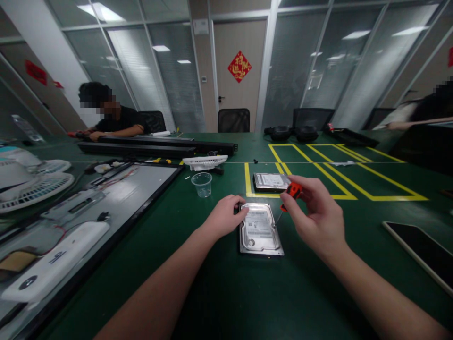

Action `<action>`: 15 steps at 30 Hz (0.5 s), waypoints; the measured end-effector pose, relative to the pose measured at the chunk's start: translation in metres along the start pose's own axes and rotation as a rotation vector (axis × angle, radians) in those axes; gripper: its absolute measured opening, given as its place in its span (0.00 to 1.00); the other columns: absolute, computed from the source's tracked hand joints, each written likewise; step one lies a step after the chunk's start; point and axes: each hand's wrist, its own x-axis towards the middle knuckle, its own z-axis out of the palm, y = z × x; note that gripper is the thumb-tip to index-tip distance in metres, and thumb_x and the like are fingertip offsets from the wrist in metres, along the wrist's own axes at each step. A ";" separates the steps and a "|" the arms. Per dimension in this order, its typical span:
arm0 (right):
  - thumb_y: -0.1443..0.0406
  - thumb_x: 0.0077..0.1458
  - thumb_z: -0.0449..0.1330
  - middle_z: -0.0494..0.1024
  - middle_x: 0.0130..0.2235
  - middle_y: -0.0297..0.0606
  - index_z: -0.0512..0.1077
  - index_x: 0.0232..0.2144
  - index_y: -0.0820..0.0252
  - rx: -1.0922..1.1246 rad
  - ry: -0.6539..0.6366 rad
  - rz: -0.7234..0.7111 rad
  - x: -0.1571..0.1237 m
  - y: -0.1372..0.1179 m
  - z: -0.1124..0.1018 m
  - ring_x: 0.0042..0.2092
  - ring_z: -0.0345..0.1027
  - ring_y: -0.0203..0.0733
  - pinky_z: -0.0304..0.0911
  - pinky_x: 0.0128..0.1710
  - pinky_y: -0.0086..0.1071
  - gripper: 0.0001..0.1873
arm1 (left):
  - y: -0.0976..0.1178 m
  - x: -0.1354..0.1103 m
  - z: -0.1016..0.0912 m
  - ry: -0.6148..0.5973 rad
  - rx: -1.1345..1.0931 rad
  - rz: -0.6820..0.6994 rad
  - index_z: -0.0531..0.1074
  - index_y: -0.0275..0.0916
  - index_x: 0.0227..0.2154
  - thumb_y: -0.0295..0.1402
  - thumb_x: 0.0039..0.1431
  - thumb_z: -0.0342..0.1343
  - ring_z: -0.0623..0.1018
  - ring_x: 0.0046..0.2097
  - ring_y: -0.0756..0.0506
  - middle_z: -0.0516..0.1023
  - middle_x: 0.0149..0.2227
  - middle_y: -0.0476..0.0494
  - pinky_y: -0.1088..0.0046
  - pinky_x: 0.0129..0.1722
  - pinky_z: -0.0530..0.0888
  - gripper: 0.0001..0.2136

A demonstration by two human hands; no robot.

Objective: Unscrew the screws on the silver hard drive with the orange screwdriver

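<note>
A silver hard drive lies flat on the green table in front of me, its label facing up. My left hand grips its far left corner, with the thumb on the top face and the fingers curled along the edge. In my right hand is a red and black screwdriver, pinched by the handle between thumb and fingers. Its thin shaft slants down to the drive's right edge; whether the tip sits in a screw is too small to tell. A second hard drive rests just beyond the first.
Left of the drives stands a clear plastic cup, near a white fan-like part. A large opened panel fills the left side. A phone-like slab lies at right. Yellow tape marks the table. A person sits across.
</note>
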 end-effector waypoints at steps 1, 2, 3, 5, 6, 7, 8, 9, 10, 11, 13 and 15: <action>0.64 0.63 0.64 0.77 0.52 0.40 0.71 0.59 0.46 0.014 -0.009 0.013 0.000 -0.001 0.000 0.51 0.75 0.48 0.74 0.53 0.48 0.23 | 0.000 0.000 0.000 0.000 -0.002 -0.002 0.79 0.39 0.47 0.39 0.67 0.57 0.78 0.45 0.42 0.80 0.45 0.41 0.64 0.45 0.74 0.12; 0.64 0.64 0.63 0.78 0.54 0.40 0.70 0.60 0.45 0.036 -0.020 0.030 -0.001 -0.003 0.000 0.51 0.76 0.47 0.75 0.53 0.48 0.24 | 0.000 0.000 0.000 -0.002 -0.003 -0.005 0.79 0.39 0.47 0.39 0.67 0.57 0.78 0.45 0.42 0.80 0.45 0.41 0.64 0.46 0.75 0.12; 0.64 0.65 0.61 0.78 0.55 0.40 0.69 0.62 0.45 0.065 -0.031 0.050 -0.002 -0.004 0.001 0.51 0.76 0.47 0.75 0.52 0.47 0.24 | 0.000 0.000 0.000 -0.003 -0.004 -0.007 0.79 0.39 0.47 0.39 0.67 0.57 0.78 0.45 0.42 0.80 0.45 0.41 0.64 0.46 0.75 0.12; 0.64 0.68 0.58 0.77 0.56 0.40 0.68 0.63 0.44 0.116 -0.049 0.085 -0.002 -0.004 0.002 0.52 0.77 0.47 0.76 0.50 0.47 0.23 | 0.000 -0.001 0.000 -0.003 -0.006 -0.005 0.79 0.39 0.47 0.39 0.67 0.57 0.78 0.45 0.42 0.80 0.45 0.41 0.63 0.46 0.75 0.13; 0.63 0.68 0.57 0.77 0.56 0.40 0.68 0.63 0.44 0.127 -0.048 0.090 -0.003 -0.003 0.002 0.52 0.77 0.47 0.76 0.50 0.47 0.22 | 0.000 -0.001 0.000 -0.002 -0.006 -0.003 0.79 0.39 0.47 0.39 0.67 0.57 0.78 0.45 0.42 0.80 0.45 0.41 0.63 0.46 0.75 0.12; 0.63 0.67 0.58 0.77 0.56 0.40 0.68 0.62 0.44 0.122 -0.041 0.084 -0.002 -0.002 0.002 0.52 0.76 0.48 0.76 0.50 0.48 0.22 | 0.000 0.000 0.001 -0.001 -0.004 0.001 0.79 0.39 0.46 0.39 0.67 0.57 0.78 0.45 0.42 0.80 0.45 0.41 0.64 0.46 0.75 0.12; 0.63 0.66 0.61 0.77 0.55 0.40 0.69 0.61 0.45 0.102 -0.029 0.069 -0.002 -0.001 0.002 0.52 0.76 0.48 0.75 0.51 0.48 0.23 | 0.000 0.000 0.001 0.001 -0.003 0.003 0.79 0.39 0.46 0.39 0.67 0.57 0.78 0.45 0.42 0.80 0.45 0.41 0.64 0.46 0.75 0.12; 0.63 0.64 0.63 0.77 0.54 0.40 0.69 0.60 0.45 0.071 -0.013 0.046 -0.002 0.000 0.002 0.52 0.75 0.49 0.75 0.52 0.49 0.23 | 0.000 0.000 0.001 0.002 -0.002 0.004 0.79 0.39 0.46 0.39 0.67 0.57 0.78 0.45 0.42 0.80 0.45 0.41 0.64 0.46 0.75 0.12; 0.63 0.61 0.66 0.77 0.52 0.40 0.70 0.59 0.46 0.037 0.000 0.023 -0.001 0.002 0.002 0.51 0.75 0.49 0.74 0.53 0.50 0.24 | 0.000 0.000 0.001 0.003 -0.001 0.002 0.79 0.39 0.46 0.39 0.67 0.57 0.78 0.45 0.42 0.80 0.44 0.41 0.64 0.46 0.75 0.12; 0.63 0.60 0.67 0.77 0.52 0.40 0.71 0.58 0.46 0.009 0.003 0.005 0.000 0.002 0.001 0.51 0.74 0.49 0.73 0.54 0.50 0.24 | 0.000 0.000 0.001 0.002 0.000 -0.001 0.79 0.39 0.46 0.39 0.67 0.58 0.78 0.45 0.42 0.80 0.44 0.41 0.64 0.46 0.75 0.12; 0.64 0.61 0.66 0.77 0.51 0.40 0.72 0.57 0.46 -0.021 0.002 -0.010 0.001 0.002 0.000 0.52 0.74 0.50 0.73 0.54 0.50 0.22 | 0.001 0.000 0.000 -0.001 -0.002 -0.008 0.79 0.39 0.47 0.39 0.67 0.58 0.78 0.45 0.42 0.80 0.45 0.41 0.64 0.46 0.75 0.13; 0.64 0.62 0.65 0.77 0.53 0.40 0.72 0.58 0.46 -0.016 -0.006 -0.003 0.000 0.000 0.000 0.53 0.74 0.49 0.73 0.54 0.49 0.23 | 0.001 0.000 -0.001 -0.004 0.000 -0.014 0.79 0.39 0.47 0.39 0.67 0.58 0.79 0.45 0.42 0.80 0.45 0.40 0.64 0.46 0.75 0.13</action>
